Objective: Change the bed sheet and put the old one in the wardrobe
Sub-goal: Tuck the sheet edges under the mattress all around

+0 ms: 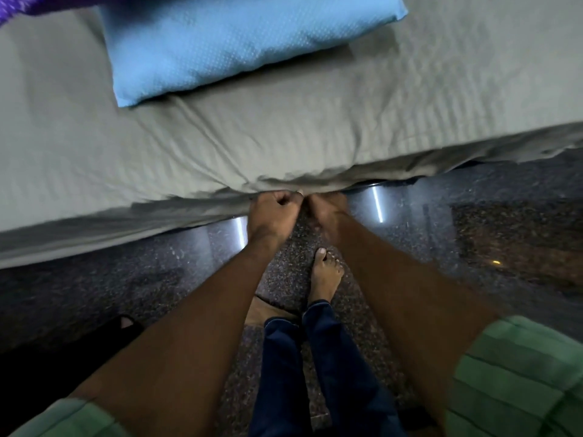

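Observation:
A grey-green bed sheet (252, 134) covers the mattress across the upper half of the view. Its hanging edge bunches into folds at the near side of the bed. My left hand (273, 212) grips that bunched edge with curled fingers, just below the mattress side. My right hand (328, 209) sits right beside it, fingers tucked under the same sheet edge and partly hidden by the cloth. The two hands almost touch. A blue pillow (239, 42) lies on the sheet at the top centre.
Purple patterned fabric (19, 4) shows at the top left corner. Dark speckled polished floor (473, 234) runs along the bed's near side, with bright reflections. My bare feet (326, 275) and blue trouser legs stand close to the bed. A dark object (47, 357) lies at lower left.

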Demonstrator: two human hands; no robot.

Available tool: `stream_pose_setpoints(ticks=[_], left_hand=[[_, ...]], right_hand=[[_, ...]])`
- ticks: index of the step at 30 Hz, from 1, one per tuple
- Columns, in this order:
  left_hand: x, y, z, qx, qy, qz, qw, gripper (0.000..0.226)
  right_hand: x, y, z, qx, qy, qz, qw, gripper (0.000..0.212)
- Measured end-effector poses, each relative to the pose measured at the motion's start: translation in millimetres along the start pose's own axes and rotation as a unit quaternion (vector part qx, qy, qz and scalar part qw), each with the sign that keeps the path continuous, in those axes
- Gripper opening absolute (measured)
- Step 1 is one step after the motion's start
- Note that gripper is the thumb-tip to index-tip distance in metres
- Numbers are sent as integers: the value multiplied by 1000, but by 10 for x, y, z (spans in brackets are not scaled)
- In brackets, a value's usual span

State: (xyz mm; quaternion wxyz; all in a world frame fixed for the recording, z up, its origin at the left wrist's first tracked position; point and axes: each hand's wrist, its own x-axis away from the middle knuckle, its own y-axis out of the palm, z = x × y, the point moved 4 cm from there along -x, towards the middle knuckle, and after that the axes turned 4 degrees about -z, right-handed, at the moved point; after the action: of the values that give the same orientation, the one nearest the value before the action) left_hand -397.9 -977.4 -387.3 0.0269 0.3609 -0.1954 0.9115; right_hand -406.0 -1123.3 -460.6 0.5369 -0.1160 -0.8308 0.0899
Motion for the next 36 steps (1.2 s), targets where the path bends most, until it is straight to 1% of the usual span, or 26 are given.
stream_pose_setpoints(ticks=[1, 3, 4, 6, 8, 10, 12, 14, 16, 18, 20, 21, 24, 25, 26, 27, 28, 29, 30, 31, 32, 33, 34, 35, 36], left_hand=[[-11, 51, 53, -13, 20, -19, 1000, 40], [-52, 195, 144, -25, 33, -35, 999, 34], [-84, 281, 193, -19, 28, -32, 999, 32], [-104, 459, 335, 15, 9, -22, 1000, 30], [-87, 721, 480, 49, -14, -25, 998, 35], [-99, 968, 571, 74, -31, -31, 996, 31], [-111, 1155, 626, 70, -37, -33, 996, 28], [-110, 1307, 679, 73, -35, -29, 996, 30], [-80, 1443, 688, 74, -31, -31, 996, 33], [-54, 1549, 680, 57, -21, -27, 998, 34], [-28, 1731, 656, 31, -15, -44, 998, 35], [-20, 1797, 674, 17, -9, -48, 999, 37], [17, 1959, 838, -4, 11, -46, 999, 42], [25, 1997, 884, -12, 13, -41, 999, 42], [41, 2038, 926, -24, 17, -38, 999, 41], [56, 2076, 949, -28, 21, -40, 999, 39], [81, 2107, 974, -26, 23, -44, 998, 34], [98, 2153, 1038, -19, 23, -51, 998, 30], [88, 2189, 1104, -11, 22, -53, 998, 29], [66, 2218, 1184, -2, 22, -55, 998, 30], [36, 2255, 1269, 5, 23, -56, 998, 30], [-11, 2278, 1327, 7, 24, -55, 998, 29], [-43, 2296, 1338, 2, 22, -54, 998, 29], [-67, 2319, 1316, -6, 24, -56, 998, 29], [-65, 2366, 1267, -18, 22, -65, 997, 28]], right_hand=[[107, -144, -5, -37, -1, 23, 999, 46], [296, -477, -102, -163, -15, 70, 984, 22], [323, -662, -176, -216, -28, 92, 972, 18], [309, -971, -369, -285, -63, 102, 951, 21], [275, -1199, -549, -297, -96, 103, 945, 20], [224, -1354, -641, -302, -92, 116, 942, 23], [196, -1485, -668, -299, -90, 120, 942, 22], [145, -1569, -674, -286, -85, 109, 948, 14], [79, -1635, -618, -249, -82, 100, 960, 7], [12, -1642, -558, -209, -82, 59, 973, 9], [-53, -1723, -457, -196, -88, 0, 977, 11], [-90, -1785, -433, -186, -88, -18, 978, 11], [-140, -1999, -466, -151, -82, -37, 984, 20], [-131, -2057, -477, -137, -85, -33, 986, 18], [-140, -2141, -451, -99, -90, -11, 991, 11], [-175, -2240, -392, -27, -84, 33, 996, 14], [-187, -2380, -321, 70, -61, 81, 992, 26], [-251, -2570, -257, 137, -45, 126, 982, 35], [-325, -2739, -206, 138, -29, 152, 978, 38], [-376, -2879, -177, 93, -11, 145, 985, 34], [-370, -2973, -208, 1, -12, 126, 992, 23], [-397, -3025, -244, -83, -21, 106, 991, 8], [-399, -3038, -306, -156, -41, 80, 984, 4], [-387, -3019, -370, -202, -62, 49, 976, 12], [-371, -3006, -412, -218, -75, 24, 973, 18]])
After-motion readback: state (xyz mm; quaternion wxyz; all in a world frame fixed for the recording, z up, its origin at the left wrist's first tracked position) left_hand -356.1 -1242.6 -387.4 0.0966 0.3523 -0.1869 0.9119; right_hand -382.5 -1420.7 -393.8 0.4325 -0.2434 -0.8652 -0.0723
